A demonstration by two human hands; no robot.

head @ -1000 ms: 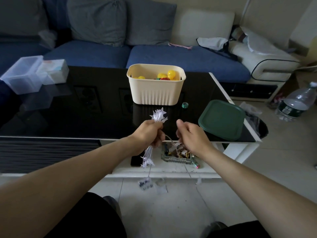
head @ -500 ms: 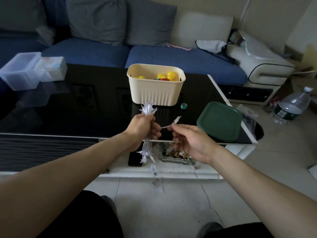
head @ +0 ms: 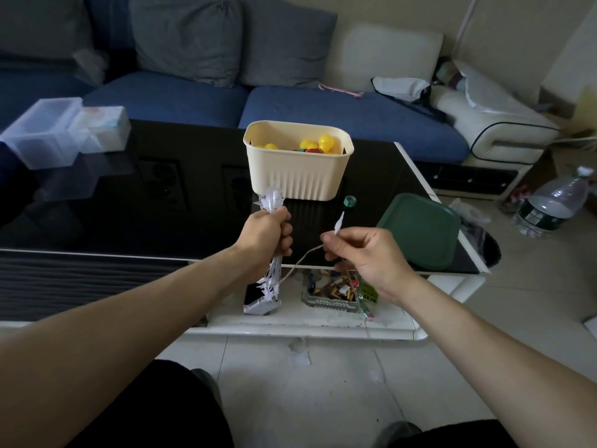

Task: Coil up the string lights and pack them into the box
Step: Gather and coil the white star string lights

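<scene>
Head view: left hand (head: 265, 234) fisted around the coiled lights (head: 273, 202), star bulbs poking out above and below the fist, held over the table's (head: 129, 202) near edge. Right hand (head: 365, 253) pinching the loose tail (head: 338, 223), 1 short run of wire slack between both hands. Box (head: 298, 176) upright just behind, open, coloured balls inside; lid (head: 420, 231) beside it. Best now: wrap the tail snugly around the bundle, keep the fist tight, then lower into the box.

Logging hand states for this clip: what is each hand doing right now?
Left hand: fist gripping the coiled bundle of string lights.
Right hand: fingers pinching the loose end of the same string.
</scene>
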